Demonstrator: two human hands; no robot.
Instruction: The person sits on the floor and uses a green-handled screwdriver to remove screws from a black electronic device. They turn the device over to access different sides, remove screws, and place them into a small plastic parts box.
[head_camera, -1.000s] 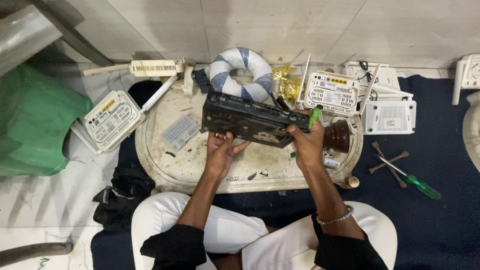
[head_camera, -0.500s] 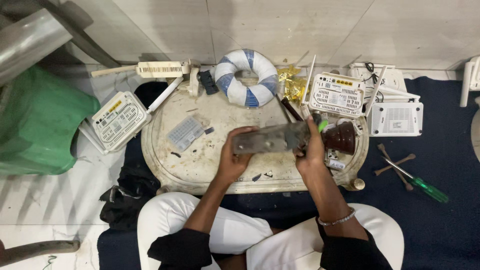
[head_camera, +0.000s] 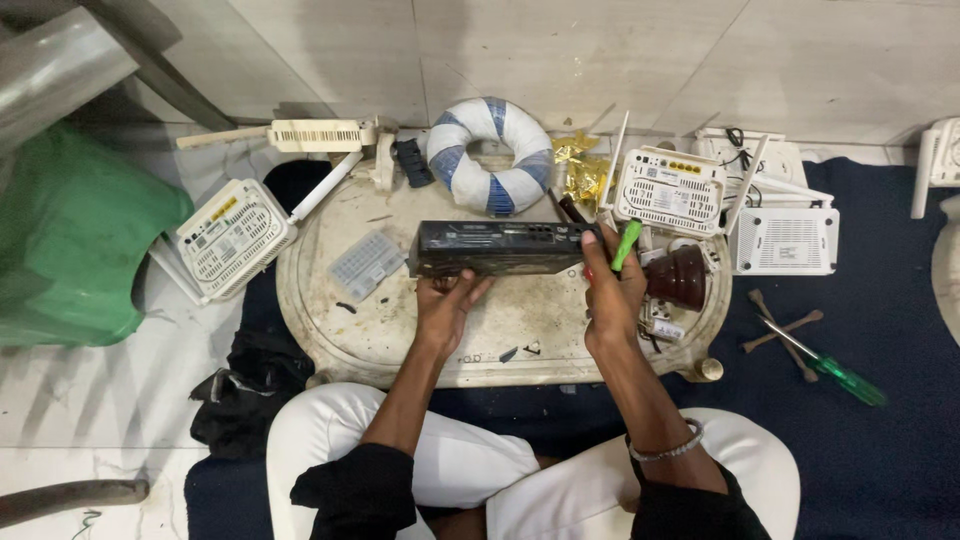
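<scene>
A round, worn table (head_camera: 330, 330) sits low on the floor in front of the seated person, ringed by a dark blue mat (head_camera: 880, 440) on the right and a green plastic bin (head_camera: 70, 250) on the left. On the table's middle lies the black box (head_camera: 497, 247), a flat electronics case held on edge with its long axis running left to right, square across the person's lap. Both hands meet it from the near side: the left hand (head_camera: 445, 305) cups the lower edge under its left half, fingers curled up against the case, while the right hand (head_camera: 612, 290) clamps the right end and also pinches a green-handled screwdriver (head_camera: 626, 245) that points up and away past that end. So the box spans the gap between the hands, each equally near its own end. Behind it lie a blue-and-white wrapped ring (head_camera: 490, 155) and a white router (head_camera: 670, 190); a second white router (head_camera: 232, 235) hangs over the table's left rim. A small clear parts case (head_camera: 366, 262) lies just left of the box, apart from it.
</scene>
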